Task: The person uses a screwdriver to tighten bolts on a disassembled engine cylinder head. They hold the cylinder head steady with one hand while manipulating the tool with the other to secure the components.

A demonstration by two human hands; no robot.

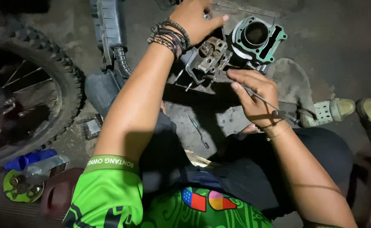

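Concrete floor (346, 46), dim and oil-stained, carries a knobby motorcycle wheel (29, 93) at left and, far centre, a cylinder head (208, 57) beside a green-gasketed cylinder (257, 36), where the left hand (196, 21) curls over the head while the right hand (255, 95) pinches a thin screwdriver (263, 99), tip pointing far-left, handle near-right.

The grey metal cylinder head (210, 57) sits tilted on the concrete, its rocker parts facing up, directly beneath the fingers of the left hand (196, 19). A thin metal tool (259, 96) runs slantwise through the right hand (255, 97), pinched by the fingertips, its tip touching the head's near edge.
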